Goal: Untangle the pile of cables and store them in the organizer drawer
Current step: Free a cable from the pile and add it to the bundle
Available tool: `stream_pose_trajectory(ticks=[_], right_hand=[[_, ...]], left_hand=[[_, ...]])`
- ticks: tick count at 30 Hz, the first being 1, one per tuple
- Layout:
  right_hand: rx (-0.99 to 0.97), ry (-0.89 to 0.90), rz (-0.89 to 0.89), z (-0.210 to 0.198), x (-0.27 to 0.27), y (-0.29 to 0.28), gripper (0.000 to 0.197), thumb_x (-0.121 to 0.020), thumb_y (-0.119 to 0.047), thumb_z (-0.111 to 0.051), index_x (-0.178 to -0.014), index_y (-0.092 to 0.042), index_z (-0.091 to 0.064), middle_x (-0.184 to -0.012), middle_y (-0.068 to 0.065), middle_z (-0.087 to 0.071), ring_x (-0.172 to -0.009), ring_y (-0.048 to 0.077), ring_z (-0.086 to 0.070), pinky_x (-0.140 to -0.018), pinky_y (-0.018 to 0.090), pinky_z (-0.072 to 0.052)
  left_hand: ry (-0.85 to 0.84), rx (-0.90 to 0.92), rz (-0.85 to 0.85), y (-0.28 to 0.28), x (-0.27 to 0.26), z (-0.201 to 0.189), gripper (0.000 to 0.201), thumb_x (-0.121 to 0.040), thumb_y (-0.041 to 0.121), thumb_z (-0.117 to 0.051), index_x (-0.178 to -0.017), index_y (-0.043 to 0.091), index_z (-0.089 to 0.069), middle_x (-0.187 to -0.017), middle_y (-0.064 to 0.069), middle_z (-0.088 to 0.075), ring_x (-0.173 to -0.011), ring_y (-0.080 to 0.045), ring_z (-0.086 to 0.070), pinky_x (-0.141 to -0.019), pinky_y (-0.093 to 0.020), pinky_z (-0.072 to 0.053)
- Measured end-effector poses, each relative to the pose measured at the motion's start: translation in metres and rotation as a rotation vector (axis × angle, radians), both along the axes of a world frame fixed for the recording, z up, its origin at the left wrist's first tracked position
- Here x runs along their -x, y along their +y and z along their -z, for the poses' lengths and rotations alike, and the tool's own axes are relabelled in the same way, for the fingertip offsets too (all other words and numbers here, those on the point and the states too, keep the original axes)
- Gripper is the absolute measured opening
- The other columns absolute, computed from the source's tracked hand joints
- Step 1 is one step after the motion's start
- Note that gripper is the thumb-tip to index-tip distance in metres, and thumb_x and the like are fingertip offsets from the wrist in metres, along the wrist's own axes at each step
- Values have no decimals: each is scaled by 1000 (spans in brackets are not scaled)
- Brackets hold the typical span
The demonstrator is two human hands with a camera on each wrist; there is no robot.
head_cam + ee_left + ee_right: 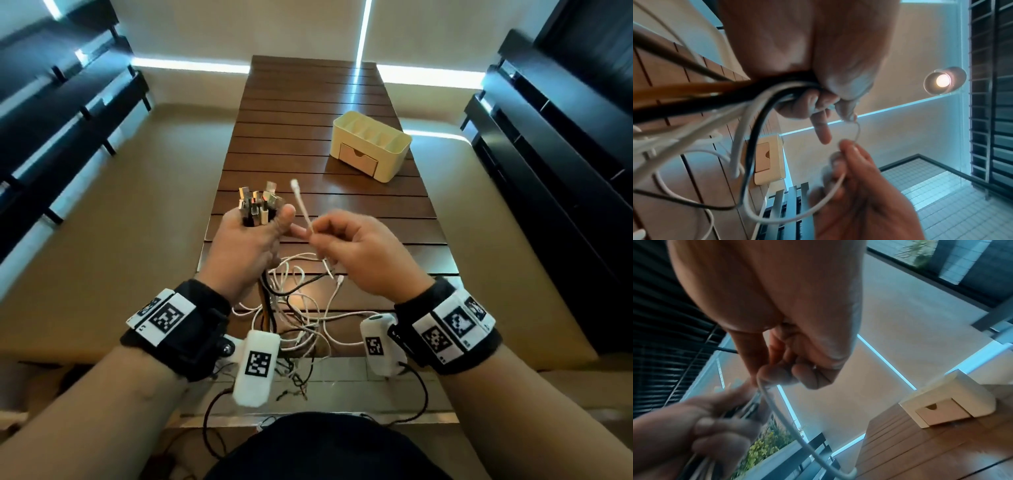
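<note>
From the head view, our left hand [245, 246] is clenched around a bundle of cable plugs [257, 205], the connector ends standing up out of the fist and pointing away from us, while the cords hang down into a loose tangle [294, 308] over the near edge of the slatted wooden table [308, 120]. Our right hand [356, 253] pinches a single white cable [303, 209] just below its plug; its long axis runs up and slightly left, tip pointing away from us. The cream organizer [371, 145] sits well apart on the far right of the table, its small drawer [359, 161] closed and facing us.

From the left wrist view, the fingers [807, 104] curl tight on black, orange and white cords, and the right hand's fingertips [846, 149] hold a thin white loop [818, 209] below.

From the right wrist view, thumb and forefinger [777, 374] nip the white cable [789, 423], which trails down toward the table.

We judge that the step is adding this plug to the bundle. To do it well, we should keep the left grip firm, lay the plug parallel with the others, and draw the cord free slowly so that it does not tighten any knot below.
</note>
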State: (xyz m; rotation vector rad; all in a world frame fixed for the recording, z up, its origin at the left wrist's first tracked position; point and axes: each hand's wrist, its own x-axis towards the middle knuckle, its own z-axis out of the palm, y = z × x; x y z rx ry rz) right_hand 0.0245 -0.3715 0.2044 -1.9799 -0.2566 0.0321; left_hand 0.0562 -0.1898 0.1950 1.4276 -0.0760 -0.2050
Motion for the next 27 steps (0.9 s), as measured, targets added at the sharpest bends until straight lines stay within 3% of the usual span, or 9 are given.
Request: stream_pose_trajectory(ticks=[3,7,10,14,17,19,23,25,27], right_hand=[[119,4,-54,9,4,8,6,-95,-14,-65,-95,-11,-70,-76,-25,-67,-68,30,-60,-67,32,-51],[148,-12,-75,17,5,10,11,-94,-17,-66,-86,-23,-66,-102,12,-74,-59,12,-53,-63,26,-47],[101,-32,-40,20,4,11,7,-94,-17,-67,-88,-20,-69,-94,13,-74,-85,29,-69,-74,40,-53],[86,-83,-31,21,4,14,7,-94,-17,-68,-93,-11,-72,-80,8,-71,-73,28,-64,-73,47,-53],[101,-80,-67,21,4,12,12,-96,-24,-65,-94,-14,-71,-81,5,-71,-73,25,-65,-72,44,-54],[100,-37,-86,25,3,7,11,-97,-27,-64,-89,-21,-69,-77,3,-69,-72,25,-63,-70,41,-53],[145,9,-48,43,-4,-5,16,-98,-25,-62,-83,-30,-64,-71,-8,-61,-66,15,-55,-66,30,-47],[145,50,45,52,-11,-16,16,-98,-24,-62,-84,-18,-66,-73,0,-63,-68,19,-57,-70,34,-52],[139,95,107,57,-16,-25,16,-98,-23,-62,-87,-13,-66,-78,9,-65,-77,30,-61,-78,49,-56]], left_hand=[[12,89,-2,0,-1,0,20,-91,29,-65,-88,10,-62,-79,-15,-73,-44,-13,-29,-47,-27,-26],[-26,88,31,-1,-1,-2,14,-92,20,-66,-82,11,-66,-83,-21,-72,-42,-13,-30,-46,-26,-26],[-57,59,79,0,-3,-1,16,-88,19,-70,-74,12,-73,-80,-31,-62,-46,-16,-31,-50,-31,-23],[-83,-36,105,2,-6,-2,17,-88,16,-71,-83,-1,-68,-66,-6,-64,-48,-12,-42,-48,-26,-35],[-136,-80,43,3,-9,-5,13,-91,18,-69,-79,14,-66,-64,2,-60,-53,-8,-51,-54,-24,-45],[-171,-64,-21,6,-15,-9,13,-87,27,-69,-75,21,-66,-62,8,-56,-57,-8,-51,-61,-28,-47],[-127,100,-102,16,-23,-17,18,-85,27,-65,-83,10,-60,-55,7,-51,-60,-11,-55,-78,-48,-58],[-73,213,-110,24,-25,-20,15,-92,26,-62,-86,11,-60,-54,7,-48,-61,-12,-58,-70,-47,-62],[-68,255,-102,34,-25,-21,15,-93,28,-61,-86,15,-60,-53,8,-45,-53,-9,-52,-55,-34,-57]])
